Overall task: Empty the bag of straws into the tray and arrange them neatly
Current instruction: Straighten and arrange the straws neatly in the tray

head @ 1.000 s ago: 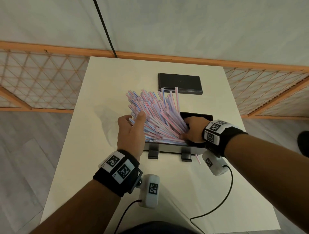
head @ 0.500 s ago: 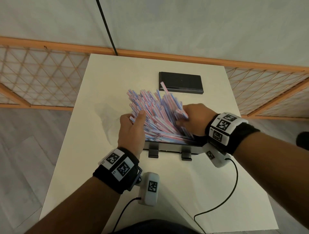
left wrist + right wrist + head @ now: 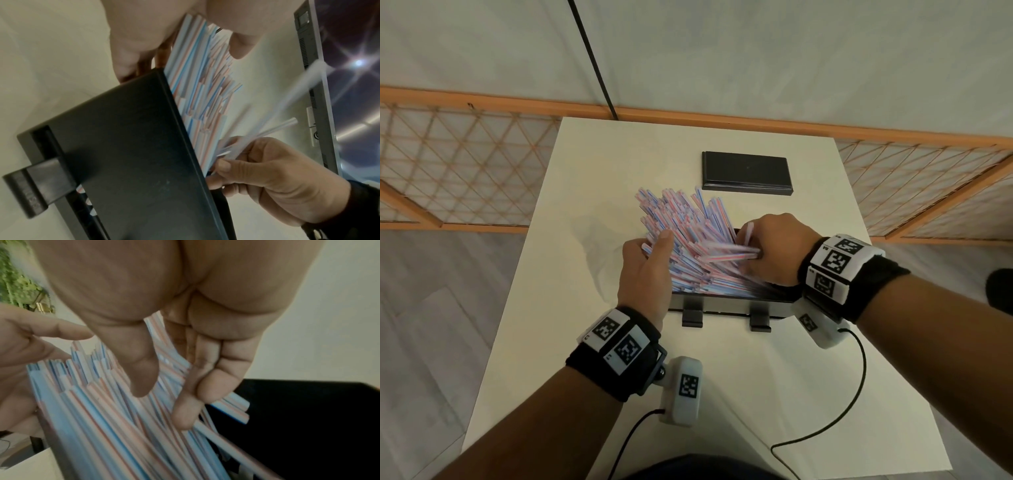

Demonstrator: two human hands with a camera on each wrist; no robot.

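A thick pile of striped blue, pink and white straws [image 3: 688, 233] stands slanted in the black tray [image 3: 722, 305], leaning away to the far left. My left hand [image 3: 650, 260] holds the pile on its left side, thumb on top and fingers under it; the left wrist view shows the straws [image 3: 201, 81] between thumb and fingers. My right hand [image 3: 774, 250] grips a few straws [image 3: 729, 255] that lie crosswise on the pile. In the right wrist view its fingers [image 3: 144, 369] curl round those straws [image 3: 102, 418] over the tray's dark inside [image 3: 308, 418].
A flat black lid or box [image 3: 746, 173] lies on the pale table [image 3: 585, 171] beyond the tray. A faint clear film [image 3: 599, 240] lies left of the tray. Camera cables [image 3: 825, 428] trail across the near table. An orange lattice fence [image 3: 465, 171] surrounds the table.
My right hand rose from the tray's right end onto the pile and now grips a few straws crosswise. The left hand has stayed against the pile's left side.
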